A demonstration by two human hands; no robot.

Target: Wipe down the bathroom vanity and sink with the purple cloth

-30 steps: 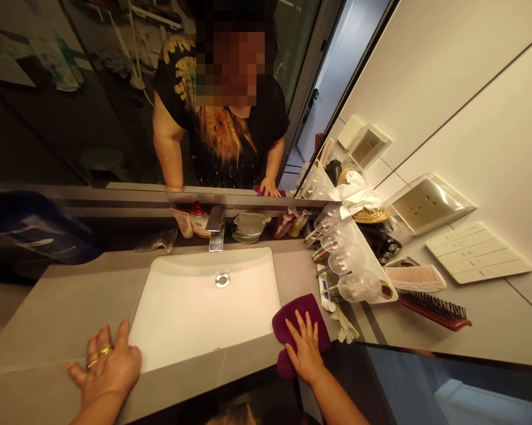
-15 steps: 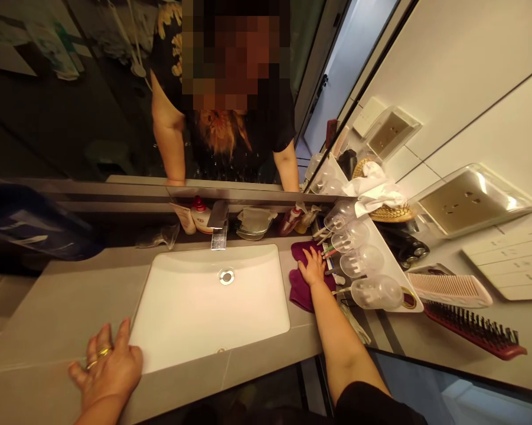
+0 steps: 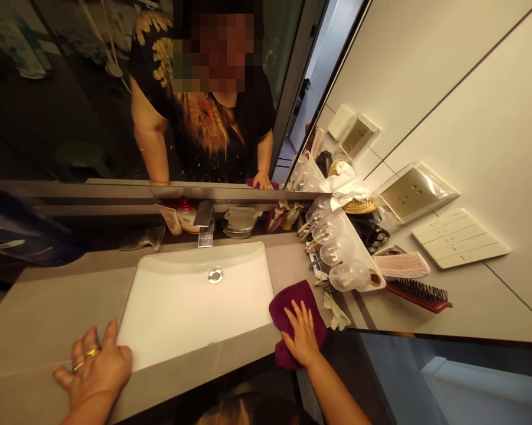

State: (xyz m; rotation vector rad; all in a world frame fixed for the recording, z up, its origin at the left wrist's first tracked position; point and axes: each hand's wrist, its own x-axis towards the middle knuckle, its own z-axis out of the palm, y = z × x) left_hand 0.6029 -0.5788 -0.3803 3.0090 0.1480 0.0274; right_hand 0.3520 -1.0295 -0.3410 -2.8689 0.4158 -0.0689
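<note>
My right hand (image 3: 300, 333) lies flat, fingers spread, on a purple cloth (image 3: 287, 300) pressed to the grey counter (image 3: 48, 307) at the sink's near right corner. My left hand (image 3: 92, 369), with gold rings, rests flat and empty on the counter at the near left rim of the white sink (image 3: 195, 301). The sink has a chrome drain (image 3: 215, 275) and a tap (image 3: 205, 223) at the back.
A mirror (image 3: 115, 88) behind the sink reflects a person in a black top. Bottles and a soap dish (image 3: 239, 222) stand by the tap. Clear cups (image 3: 343, 265) on a wall rack, a pink comb (image 3: 401, 264) and a red hairbrush (image 3: 418, 293) are at the right.
My right hand slid the purple cloth from the counter's back right, beside the cups, toward me to the near right corner. My left hand stayed put.
</note>
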